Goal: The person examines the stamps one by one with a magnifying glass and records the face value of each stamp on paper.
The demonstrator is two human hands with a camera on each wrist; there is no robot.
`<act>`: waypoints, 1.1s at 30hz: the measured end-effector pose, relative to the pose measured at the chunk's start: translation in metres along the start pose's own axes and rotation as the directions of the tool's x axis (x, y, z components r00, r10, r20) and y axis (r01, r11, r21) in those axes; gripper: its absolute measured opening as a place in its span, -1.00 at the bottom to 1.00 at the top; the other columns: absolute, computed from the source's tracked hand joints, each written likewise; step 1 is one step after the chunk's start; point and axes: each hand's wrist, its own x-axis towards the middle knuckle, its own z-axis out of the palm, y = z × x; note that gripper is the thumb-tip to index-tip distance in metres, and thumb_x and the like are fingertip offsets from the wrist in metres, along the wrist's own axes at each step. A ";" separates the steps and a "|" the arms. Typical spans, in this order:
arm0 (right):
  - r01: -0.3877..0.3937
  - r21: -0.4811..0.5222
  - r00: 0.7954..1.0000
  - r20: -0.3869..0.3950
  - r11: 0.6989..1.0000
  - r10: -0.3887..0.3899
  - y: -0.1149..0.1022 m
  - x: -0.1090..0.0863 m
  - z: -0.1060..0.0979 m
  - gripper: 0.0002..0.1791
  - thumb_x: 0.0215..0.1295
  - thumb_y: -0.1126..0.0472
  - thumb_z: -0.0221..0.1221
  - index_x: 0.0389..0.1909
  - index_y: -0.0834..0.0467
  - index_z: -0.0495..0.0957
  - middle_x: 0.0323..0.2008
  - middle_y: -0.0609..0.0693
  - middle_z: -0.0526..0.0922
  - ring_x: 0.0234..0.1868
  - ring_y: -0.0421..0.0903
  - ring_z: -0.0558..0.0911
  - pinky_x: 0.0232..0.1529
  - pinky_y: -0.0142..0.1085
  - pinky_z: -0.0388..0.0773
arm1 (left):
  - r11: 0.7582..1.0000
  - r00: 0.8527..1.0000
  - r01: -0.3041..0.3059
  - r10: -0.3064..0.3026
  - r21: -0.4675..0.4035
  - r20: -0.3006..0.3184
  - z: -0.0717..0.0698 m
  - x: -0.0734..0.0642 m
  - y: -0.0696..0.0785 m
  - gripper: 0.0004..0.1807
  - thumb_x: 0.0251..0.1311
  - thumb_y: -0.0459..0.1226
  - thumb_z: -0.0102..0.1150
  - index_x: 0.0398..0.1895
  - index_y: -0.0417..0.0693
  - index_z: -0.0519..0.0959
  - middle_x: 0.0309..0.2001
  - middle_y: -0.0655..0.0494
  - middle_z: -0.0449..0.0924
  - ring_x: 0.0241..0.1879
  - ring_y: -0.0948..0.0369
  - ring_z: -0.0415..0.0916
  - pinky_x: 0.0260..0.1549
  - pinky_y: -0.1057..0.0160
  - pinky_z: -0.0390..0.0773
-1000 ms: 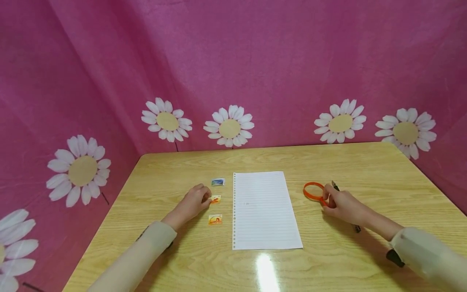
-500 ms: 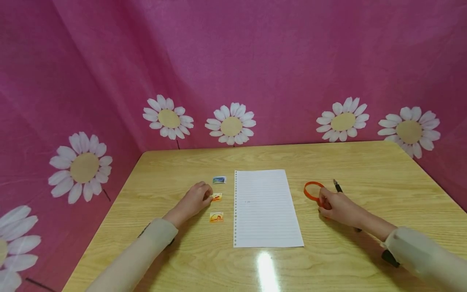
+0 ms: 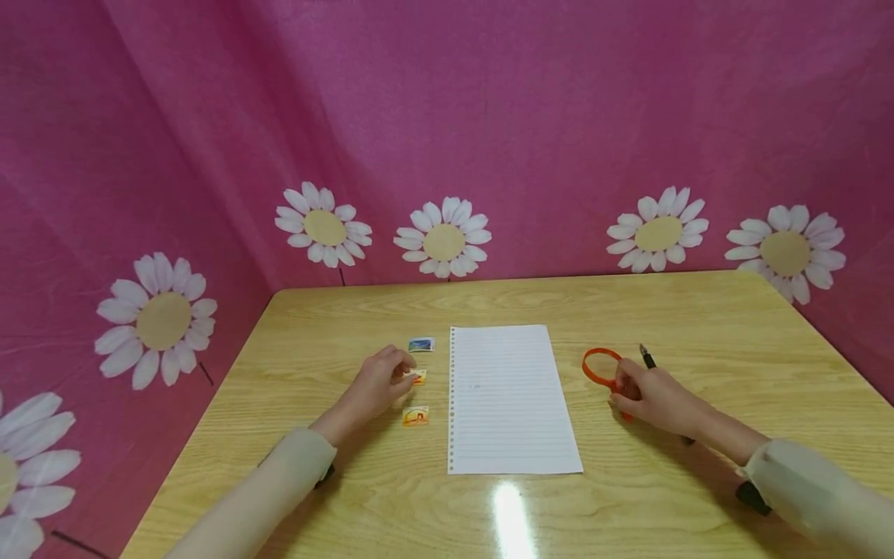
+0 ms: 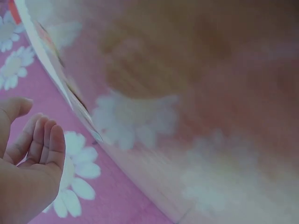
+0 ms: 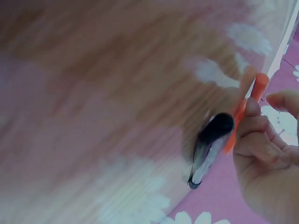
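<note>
My left hand [image 3: 377, 386] hovers at the left edge of a small orange-and-yellow picture stamp [image 3: 421, 378], partly covering it. Thumb and fingers stand apart with nothing between them in the left wrist view. Behind lies a blue-green stamp [image 3: 421, 345], and in front another orange-and-yellow stamp [image 3: 416, 417]. On the right, my right hand [image 3: 653, 397] is over the handle of an orange magnifying glass [image 3: 590, 375], which lies on the table. In the right wrist view its fingertips are beside the orange handle [image 5: 260, 86], with the thumb apart from it.
A lined sheet of paper [image 3: 513, 419] with punched holes and a faint mark lies between the hands. A black fountain pen [image 3: 649, 360] lies partly under the right hand and forearm. The wooden table [image 3: 391, 497] meets a pink flowered cloth [image 3: 545, 140] behind.
My left fingers have spread and shifted slightly right over the middle stamp. The right thumb and fingers have loosened at the magnifying glass, and its handle end now shows below the hand.
</note>
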 end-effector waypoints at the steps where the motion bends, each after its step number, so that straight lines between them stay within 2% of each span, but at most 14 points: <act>1: 0.000 0.006 1.000 -0.007 1.000 0.000 0.000 0.000 -0.001 -0.77 0.17 0.36 0.30 -0.38 0.16 0.38 -0.62 -0.24 0.49 -0.61 -0.47 0.30 -0.62 -0.47 0.32 | 1.000 1.000 -0.013 0.013 -0.017 -0.002 0.001 -0.003 0.004 -0.87 0.18 -0.38 0.29 -0.22 -0.20 0.58 -0.32 0.04 0.50 -0.31 0.24 0.39 -0.28 0.33 0.48; 8: -0.039 0.005 0.999 -0.024 0.999 0.039 0.004 0.000 -0.009 -0.84 0.18 0.37 0.28 -0.38 0.15 0.46 -0.55 -0.18 0.54 -0.54 -0.45 0.37 -0.55 -0.46 0.39 | 0.992 0.992 -0.120 0.122 -0.048 0.039 0.011 -0.022 0.024 -0.83 0.17 -0.40 0.28 -0.19 -0.24 0.57 -0.30 0.03 0.52 -0.31 0.22 0.44 -0.27 0.33 0.54; 16: -0.002 -0.021 0.998 -0.069 1.000 0.000 0.013 0.002 -0.014 -0.86 0.17 0.39 0.26 -0.38 0.17 0.48 -0.55 -0.17 0.53 -0.53 -0.46 0.37 -0.57 -0.46 0.39 | 0.982 0.977 -0.172 0.180 -0.082 0.116 0.021 -0.038 0.042 -0.82 0.15 -0.37 0.31 -0.19 -0.21 0.58 -0.29 0.05 0.53 -0.31 0.23 0.41 -0.29 0.39 0.48; 23: 0.004 -0.091 0.995 -0.097 0.996 -0.012 0.021 0.006 -0.025 -0.84 0.15 0.38 0.30 -0.35 0.22 0.48 -0.56 -0.15 0.48 -0.54 -0.44 0.33 -0.55 -0.43 0.35 | 0.983 0.962 -0.153 0.172 -0.106 0.212 0.025 -0.050 0.055 -0.81 0.21 -0.30 0.29 -0.15 -0.16 0.58 -0.25 0.10 0.51 -0.26 0.27 0.41 -0.21 0.40 0.49; 33: -0.082 -0.140 0.996 -0.047 0.987 0.076 0.037 0.011 -0.033 -0.81 0.19 0.33 0.28 -0.28 0.31 0.47 -0.52 -0.04 0.50 -0.54 -0.33 0.34 -0.54 -0.41 0.34 | 0.986 0.942 -0.146 0.164 -0.084 0.294 0.029 -0.061 0.068 -0.80 0.21 -0.26 0.30 -0.14 -0.12 0.60 -0.27 0.15 0.51 -0.29 0.35 0.37 -0.25 0.50 0.45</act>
